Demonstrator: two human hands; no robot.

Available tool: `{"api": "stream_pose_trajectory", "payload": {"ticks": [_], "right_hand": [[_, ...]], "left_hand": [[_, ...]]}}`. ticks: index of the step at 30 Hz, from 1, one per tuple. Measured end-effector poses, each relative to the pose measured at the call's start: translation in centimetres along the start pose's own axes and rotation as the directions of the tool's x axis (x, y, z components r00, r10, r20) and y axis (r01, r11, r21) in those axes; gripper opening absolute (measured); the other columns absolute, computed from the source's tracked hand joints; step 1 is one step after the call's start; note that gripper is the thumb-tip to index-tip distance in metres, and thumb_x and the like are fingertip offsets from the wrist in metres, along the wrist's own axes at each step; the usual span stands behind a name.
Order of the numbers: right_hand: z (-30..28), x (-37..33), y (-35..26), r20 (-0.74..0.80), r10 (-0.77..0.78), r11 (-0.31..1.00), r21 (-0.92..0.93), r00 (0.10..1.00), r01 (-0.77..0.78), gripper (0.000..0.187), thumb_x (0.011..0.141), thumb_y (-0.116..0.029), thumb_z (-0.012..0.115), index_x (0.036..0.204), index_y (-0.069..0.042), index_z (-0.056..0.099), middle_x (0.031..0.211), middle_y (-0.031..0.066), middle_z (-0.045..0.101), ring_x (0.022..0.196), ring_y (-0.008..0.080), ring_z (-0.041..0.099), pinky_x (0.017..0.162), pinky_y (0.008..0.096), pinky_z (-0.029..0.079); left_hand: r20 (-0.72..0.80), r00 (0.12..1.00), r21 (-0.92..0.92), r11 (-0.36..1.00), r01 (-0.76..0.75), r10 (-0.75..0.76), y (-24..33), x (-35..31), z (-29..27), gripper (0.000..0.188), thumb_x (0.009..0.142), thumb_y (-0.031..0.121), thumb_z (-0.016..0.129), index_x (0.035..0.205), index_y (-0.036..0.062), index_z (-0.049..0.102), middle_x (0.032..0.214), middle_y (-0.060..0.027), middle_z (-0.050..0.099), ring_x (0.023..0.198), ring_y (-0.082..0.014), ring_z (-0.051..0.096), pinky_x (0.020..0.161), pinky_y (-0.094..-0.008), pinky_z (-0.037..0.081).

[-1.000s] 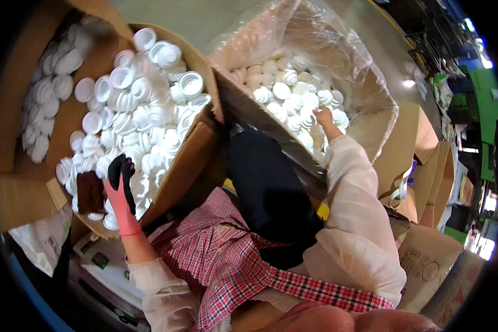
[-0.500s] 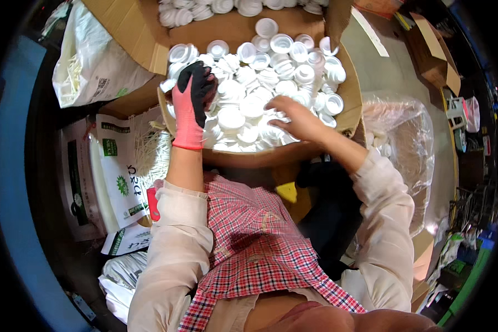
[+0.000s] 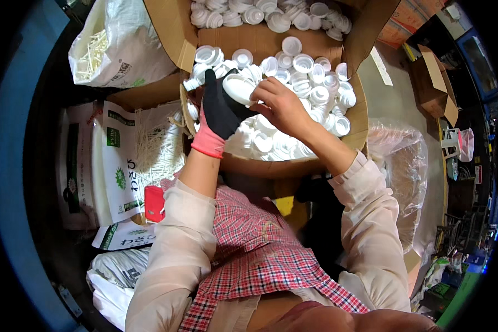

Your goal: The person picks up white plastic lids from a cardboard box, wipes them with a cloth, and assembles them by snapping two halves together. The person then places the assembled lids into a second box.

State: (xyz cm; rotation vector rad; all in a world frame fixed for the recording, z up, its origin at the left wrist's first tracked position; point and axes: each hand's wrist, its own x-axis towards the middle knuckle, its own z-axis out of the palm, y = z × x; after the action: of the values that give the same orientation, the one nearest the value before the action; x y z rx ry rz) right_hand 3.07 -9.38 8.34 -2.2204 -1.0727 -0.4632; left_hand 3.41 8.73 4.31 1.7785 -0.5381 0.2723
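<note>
A white cap [image 3: 238, 89] is held up between both hands, over the near left part of a box [image 3: 361, 124] of loose caps [image 3: 318, 95]. It is tilted, with its broad face turned upward. It is gripped by the left hand [image 3: 222, 108], on which a pink and black glove is worn; its fingers are mostly hidden behind the cap, so how tightly they are bent cannot be told. The cap's right edge is pinched between the thumb and fingertips of the bare right hand [image 3: 282, 105].

The box is heaped with white caps, and more caps [image 3: 276, 15] are seen beyond a brown cardboard strip [image 3: 271, 40] at the top. To the left, white sticks [image 3: 97, 55] are held in an open white bag [image 3: 135, 50]; below it, more sticks [image 3: 157, 144] are spread beside a printed bag [image 3: 119, 166]. A red object [image 3: 154, 203] is placed near the left sleeve [image 3: 185, 227]. A checked apron [image 3: 260, 249] is worn. On the right, a container is lined with clear plastic [image 3: 401, 171], and a small open carton [image 3: 434, 80] is set on the grey floor [image 3: 397, 102].
</note>
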Motion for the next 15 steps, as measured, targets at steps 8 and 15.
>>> {"api": "stream_pose_trajectory", "payload": {"ticks": [8, 15], "right_hand": [[1.5, 0.2, 0.2, -0.267, 0.101, 0.991, 0.112, 0.959, -0.073, 0.031, 0.075, -0.001, 0.071, 0.105, -0.004, 0.063, 0.107, 0.0129, 0.059, 0.1, 0.0319, 0.056, 0.084, 0.0396, 0.048], [11.9, -1.0, 5.8, -0.166, 0.32, 0.928, -0.143, 0.933, -0.344, 0.044, 0.078, -0.014, 0.073, 0.118, -0.005, 0.057, 0.113, 0.0152, 0.056, 0.102, 0.0354, 0.055, 0.087, 0.0406, 0.047]], "left_hand": [[-0.183, 0.953, -0.714, 0.699, 0.041, -0.242, 0.7, 0.6, -1.3, 0.058, 0.094, 0.048, 0.051, 0.13, 0.0044, 0.041, 0.12, -0.0176, 0.056, 0.107, -0.0317, 0.059, 0.088, -0.0448, 0.053], [-0.201, 0.851, -0.969, 0.224, -0.101, -0.486, -1.3, 1.4, -5.2, 0.069, 0.093, 0.064, 0.04, 0.13, 0.0064, 0.045, 0.124, -0.0203, 0.054, 0.115, -0.0451, 0.054, 0.097, -0.0625, 0.043]]}}
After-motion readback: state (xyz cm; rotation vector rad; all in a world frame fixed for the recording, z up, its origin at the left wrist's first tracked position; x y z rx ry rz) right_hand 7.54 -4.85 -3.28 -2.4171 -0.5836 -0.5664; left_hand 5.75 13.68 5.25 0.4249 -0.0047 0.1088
